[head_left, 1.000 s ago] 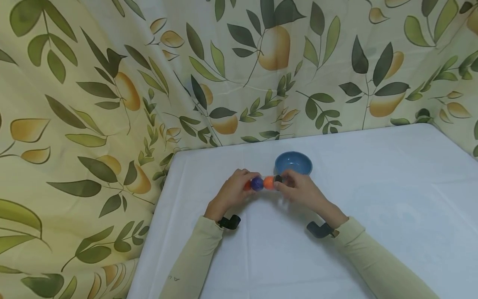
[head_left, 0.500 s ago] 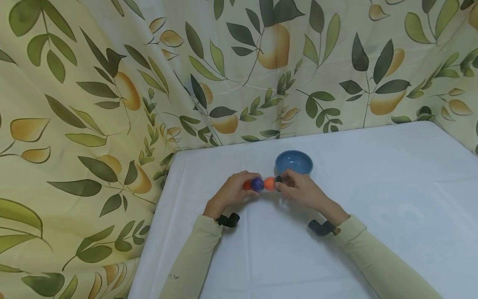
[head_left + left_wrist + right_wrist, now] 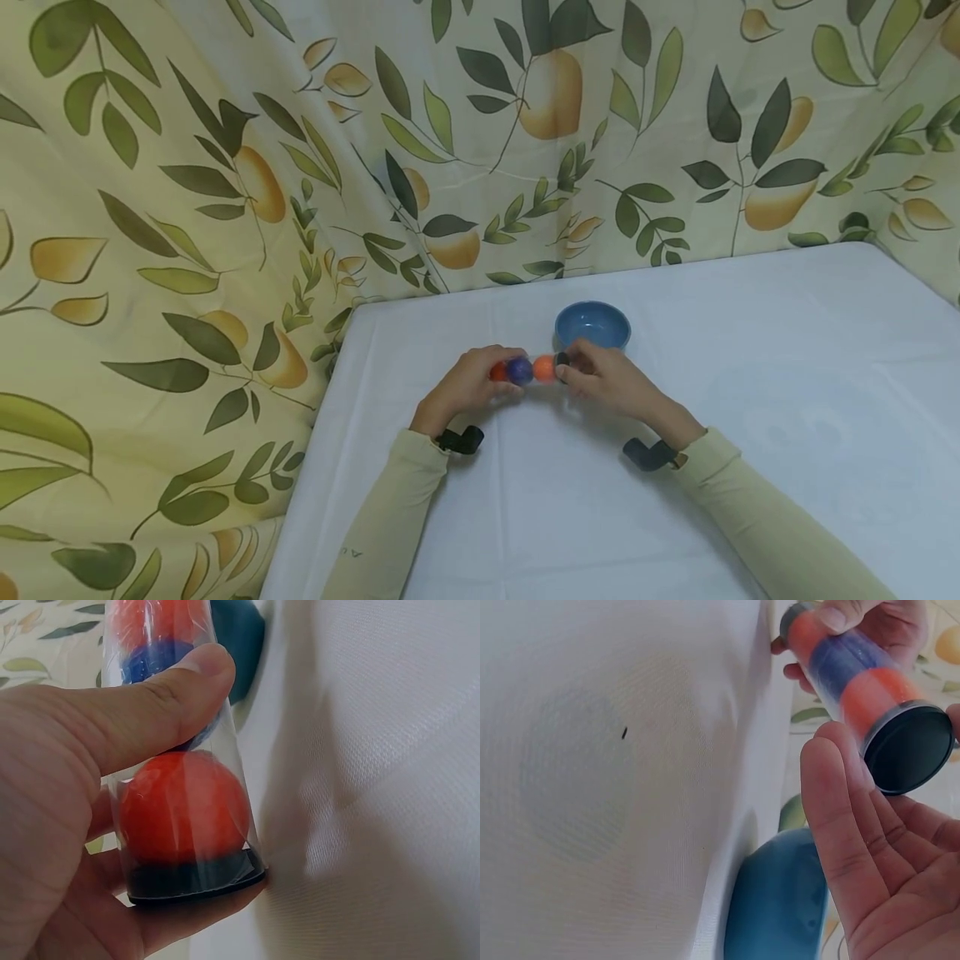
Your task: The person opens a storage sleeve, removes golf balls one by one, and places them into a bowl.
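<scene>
Both hands hold a clear plastic tube of balls sideways over the table. A red ball lies at its left end, a blue ball beside it, and an orange ball toward the right. My left hand grips the left part, thumb across the blue ball and fingers behind; a black end cap closes that end. At the other end, my right hand pinches the black cap between thumb and fingers. The cap sits on the tube's rim.
A blue bowl stands just behind my right hand. White cloth covers the table. A leaf-and-fruit patterned curtain hangs along the table's back and left sides.
</scene>
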{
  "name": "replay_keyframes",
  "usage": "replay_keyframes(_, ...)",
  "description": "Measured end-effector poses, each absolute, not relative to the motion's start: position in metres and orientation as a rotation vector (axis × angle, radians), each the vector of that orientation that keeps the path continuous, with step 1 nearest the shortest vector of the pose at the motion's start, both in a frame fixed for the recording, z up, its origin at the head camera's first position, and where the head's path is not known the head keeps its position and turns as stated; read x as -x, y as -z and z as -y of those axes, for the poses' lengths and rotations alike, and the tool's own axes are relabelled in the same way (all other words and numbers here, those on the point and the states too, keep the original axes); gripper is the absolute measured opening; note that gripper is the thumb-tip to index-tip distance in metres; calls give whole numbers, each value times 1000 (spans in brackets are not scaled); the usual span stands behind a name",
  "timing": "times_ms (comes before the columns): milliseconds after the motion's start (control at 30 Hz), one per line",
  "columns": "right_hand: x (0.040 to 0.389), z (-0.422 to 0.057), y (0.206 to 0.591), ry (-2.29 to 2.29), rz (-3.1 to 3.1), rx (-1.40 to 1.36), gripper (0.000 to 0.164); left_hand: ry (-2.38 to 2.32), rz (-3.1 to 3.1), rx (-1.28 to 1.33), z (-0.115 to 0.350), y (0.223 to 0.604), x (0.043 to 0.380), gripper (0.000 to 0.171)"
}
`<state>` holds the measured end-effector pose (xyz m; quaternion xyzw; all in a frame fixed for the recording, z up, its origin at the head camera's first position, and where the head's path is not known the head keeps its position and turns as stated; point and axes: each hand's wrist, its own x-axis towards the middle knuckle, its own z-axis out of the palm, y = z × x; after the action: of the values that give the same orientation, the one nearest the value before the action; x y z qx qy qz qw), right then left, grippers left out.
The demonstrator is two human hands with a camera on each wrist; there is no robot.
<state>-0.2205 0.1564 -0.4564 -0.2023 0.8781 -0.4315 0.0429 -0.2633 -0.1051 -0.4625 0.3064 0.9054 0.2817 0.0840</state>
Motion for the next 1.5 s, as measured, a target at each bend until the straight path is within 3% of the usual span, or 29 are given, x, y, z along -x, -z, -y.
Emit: replay_keyframes(1500, 224, -158, 465, 1288, -2730, 771, 22, -961, -2658, -874, 112, 467, 268, 58)
